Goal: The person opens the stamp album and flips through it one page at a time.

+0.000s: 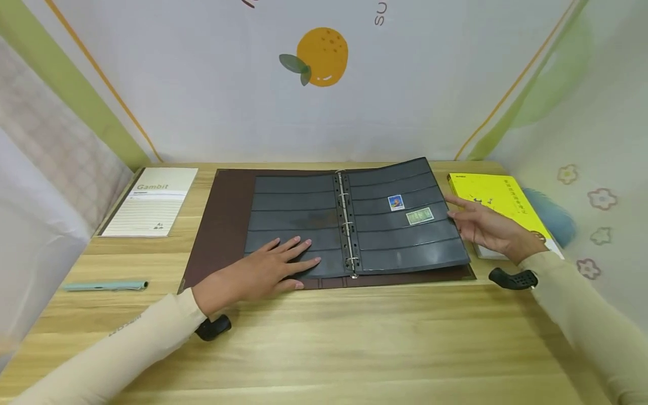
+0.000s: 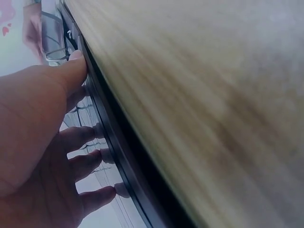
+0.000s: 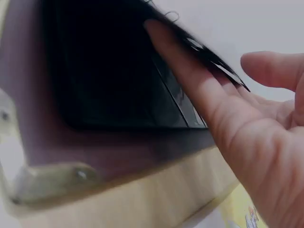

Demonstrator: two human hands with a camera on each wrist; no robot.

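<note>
A pale wooden table [image 1: 354,337] fills the view, boxed in by white fabric walls with an orange printed on the back one. Lying open in the middle of it is the stamp album [image 1: 324,225], brown cover flat, dark pocket pages spread either side of the ring spine. The left hand [image 1: 258,273] lies flat on the lower left page, fingers straight and slightly spread (the wrist view shows the thumb at the album's near edge). The right hand [image 1: 488,228] sits at the outer edge of the right page, fingers extended and loosely together, touching that edge, which stands a little raised off the cover. Two stamps [image 1: 410,209] sit in the right page's pockets. Just beyond the right hand a yellow book [image 1: 498,197] lies near the right wall; a lined notepad [image 1: 152,202] and a pale pen [image 1: 106,286] lie to the left. The near stretch of table, this side of the album, shows bare wood.
</note>
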